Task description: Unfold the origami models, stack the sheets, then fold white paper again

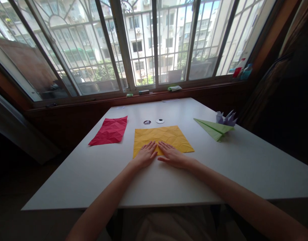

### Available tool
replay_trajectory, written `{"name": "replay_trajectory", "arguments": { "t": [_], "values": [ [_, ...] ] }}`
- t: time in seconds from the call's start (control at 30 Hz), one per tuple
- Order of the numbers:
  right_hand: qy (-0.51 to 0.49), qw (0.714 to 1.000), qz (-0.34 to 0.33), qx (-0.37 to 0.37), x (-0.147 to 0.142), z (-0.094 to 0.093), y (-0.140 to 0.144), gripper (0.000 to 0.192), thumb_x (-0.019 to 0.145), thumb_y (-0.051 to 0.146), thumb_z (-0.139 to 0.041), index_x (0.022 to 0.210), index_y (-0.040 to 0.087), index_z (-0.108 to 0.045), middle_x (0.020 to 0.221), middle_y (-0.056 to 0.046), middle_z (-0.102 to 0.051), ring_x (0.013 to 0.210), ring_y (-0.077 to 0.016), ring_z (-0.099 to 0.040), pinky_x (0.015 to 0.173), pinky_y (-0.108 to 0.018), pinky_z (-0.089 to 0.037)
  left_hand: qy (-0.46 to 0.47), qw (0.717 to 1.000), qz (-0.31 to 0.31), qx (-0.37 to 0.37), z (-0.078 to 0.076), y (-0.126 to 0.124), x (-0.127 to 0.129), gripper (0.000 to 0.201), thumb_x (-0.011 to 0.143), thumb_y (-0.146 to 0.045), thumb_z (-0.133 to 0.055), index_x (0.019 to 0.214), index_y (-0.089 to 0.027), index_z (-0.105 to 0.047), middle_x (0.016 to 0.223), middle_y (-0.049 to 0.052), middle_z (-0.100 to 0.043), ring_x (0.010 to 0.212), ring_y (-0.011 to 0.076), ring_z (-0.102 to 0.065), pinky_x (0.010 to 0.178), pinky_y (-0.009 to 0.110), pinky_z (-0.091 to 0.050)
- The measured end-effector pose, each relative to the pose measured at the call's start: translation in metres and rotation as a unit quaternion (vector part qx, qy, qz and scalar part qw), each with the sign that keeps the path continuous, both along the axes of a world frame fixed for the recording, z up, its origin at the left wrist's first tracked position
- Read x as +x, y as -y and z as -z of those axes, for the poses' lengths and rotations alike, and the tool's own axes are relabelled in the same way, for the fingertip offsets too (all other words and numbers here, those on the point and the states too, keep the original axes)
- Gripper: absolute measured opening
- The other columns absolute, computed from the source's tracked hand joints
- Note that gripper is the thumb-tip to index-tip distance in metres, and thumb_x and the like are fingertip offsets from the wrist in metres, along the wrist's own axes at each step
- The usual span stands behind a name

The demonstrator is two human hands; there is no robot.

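Both hands are laid flat, palms down, fingers spread & released, nothing gripped: left hand [145, 155] and right hand [172, 155] are pressed side by side, fingertips nearly touching, on the near edge of the creased yellow paper [166, 135], which is spread flat at ctr of the white counter [93, 174]. A creased red paper [110, 130] is seen at 10 o'clock from the yellow sheet, apart from it. At 12 o'clock, two small round discs [154, 122]. At 3 o'clock, a folded green paper plane [214, 129], w/ a purple folded figure [227, 118] just behind it.
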State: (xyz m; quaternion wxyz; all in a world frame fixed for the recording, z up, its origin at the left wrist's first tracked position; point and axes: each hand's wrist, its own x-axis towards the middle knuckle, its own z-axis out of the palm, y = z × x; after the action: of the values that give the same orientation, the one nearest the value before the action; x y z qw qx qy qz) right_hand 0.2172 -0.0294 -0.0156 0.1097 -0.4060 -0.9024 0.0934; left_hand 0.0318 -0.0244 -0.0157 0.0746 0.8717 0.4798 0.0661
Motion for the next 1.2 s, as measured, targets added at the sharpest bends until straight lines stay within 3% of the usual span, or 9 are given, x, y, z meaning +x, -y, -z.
{"name": "replay_trajectory", "arguments": {
  "t": [0.2,0.33,0.43,0.53,0.63,0.77,0.83,1.03,1.2],
  "values": [
    [0.051,0.990,0.126,-0.038,0.025,-0.004,-0.021,0.083,0.082,0.064,-0.022,0.137,0.002,-0.023,0.145,-0.017,-0.017,0.135,-0.0249,-0.013,0.109,-0.037,-0.015,-0.019,0.989,-0.145,0.011,0.003,-0.020,-0.029,0.055,0.090,-0.041,-0.020,0.135,-0.010,-0.029,0.144,0.011,-0.023,0.134,0.0219,-0.018,0.108,0.038,-0.018],
    [0.065,0.981,0.182,-0.031,0.039,-0.006,-0.029,0.075,0.083,0.059,-0.025,0.136,0.006,-0.028,0.145,-0.013,-0.020,0.134,-0.0241,-0.016,0.109,-0.038,-0.017,-0.014,0.983,-0.170,0.062,-0.003,-0.018,-0.040,0.049,0.090,-0.040,-0.025,0.128,-0.014,-0.040,0.138,0.011,-0.038,0.128,0.0222,-0.032,0.102,0.036,-0.027],
    [0.048,0.966,0.251,0.033,0.044,-0.007,-0.031,0.064,0.085,0.049,-0.032,0.135,0.009,-0.031,0.142,-0.013,-0.029,0.132,-0.0254,-0.024,0.107,-0.042,-0.021,-0.014,0.977,-0.169,0.126,-0.016,-0.009,-0.034,0.046,0.089,-0.044,-0.028,0.104,-0.016,-0.060,0.111,0.013,-0.060,0.106,0.0246,-0.053,0.090,0.037,-0.036],
    [0.012,0.948,0.290,0.131,0.041,-0.010,-0.030,0.048,0.085,0.026,-0.036,0.129,0.008,-0.038,0.137,-0.014,-0.038,0.126,-0.0248,-0.034,0.105,-0.040,-0.024,-0.021,0.971,-0.185,0.151,-0.026,0.000,-0.023,0.054,0.089,-0.045,-0.025,0.074,-0.014,-0.067,0.077,0.014,-0.066,0.078,0.0229,-0.062,0.079,0.037,-0.039],
    [-0.035,0.955,0.250,0.156,0.031,-0.016,-0.021,0.041,0.085,0.021,-0.035,0.124,0.010,-0.045,0.128,-0.012,-0.049,0.117,-0.0219,-0.045,0.100,-0.033,-0.032,0.016,0.979,-0.134,0.151,-0.027,0.006,-0.016,0.044,0.090,-0.037,-0.030,0.075,-0.017,-0.067,0.075,0.009,-0.067,0.075,0.0187,-0.062,0.079,0.033,-0.040],
    [-0.048,0.974,0.185,0.120,0.011,-0.021,-0.004,0.039,0.088,0.033,-0.037,0.122,0.016,-0.047,0.112,-0.010,-0.061,0.099,-0.0211,-0.057,0.082,-0.031,-0.044,0.061,0.985,-0.010,0.162,-0.019,0.004,-0.014,0.030,0.086,-0.032,-0.042,0.109,-0.020,-0.058,0.118,0.006,-0.057,0.108,0.0181,-0.051,0.093,0.030,-0.036],
    [-0.024,0.983,0.152,0.100,0.005,-0.021,0.002,0.042,0.087,0.039,-0.041,0.121,0.015,-0.048,0.104,-0.010,-0.064,0.093,-0.0215,-0.059,0.080,-0.031,-0.045,0.050,0.987,0.010,0.154,-0.017,0.003,-0.014,0.033,0.086,-0.034,-0.042,0.113,-0.020,-0.055,0.121,0.008,-0.055,0.110,0.0195,-0.049,0.093,0.032,-0.036],
    [0.005,0.990,0.097,0.103,0.007,-0.017,0.002,0.048,0.086,0.042,-0.040,0.122,0.011,-0.048,0.123,-0.015,-0.054,0.117,-0.0260,-0.046,0.099,-0.040,-0.034,0.030,0.990,0.003,0.138,-0.025,0.008,-0.004,0.032,0.088,-0.037,-0.037,0.089,-0.022,-0.066,0.084,0.006,-0.063,0.083,0.0185,-0.058,0.082,0.034,-0.042],
    [-0.023,0.996,0.013,0.081,0.007,-0.008,-0.001,0.049,0.090,0.038,-0.031,0.131,0.013,-0.038,0.135,-0.013,-0.042,0.127,-0.0222,-0.035,0.104,-0.042,-0.029,0.062,0.991,0.049,0.108,-0.013,0.011,0.007,0.041,0.088,-0.033,-0.035,0.125,-0.018,-0.044,0.131,0.009,-0.046,0.121,0.0189,-0.041,0.102,0.034,-0.031]
  ]
}}
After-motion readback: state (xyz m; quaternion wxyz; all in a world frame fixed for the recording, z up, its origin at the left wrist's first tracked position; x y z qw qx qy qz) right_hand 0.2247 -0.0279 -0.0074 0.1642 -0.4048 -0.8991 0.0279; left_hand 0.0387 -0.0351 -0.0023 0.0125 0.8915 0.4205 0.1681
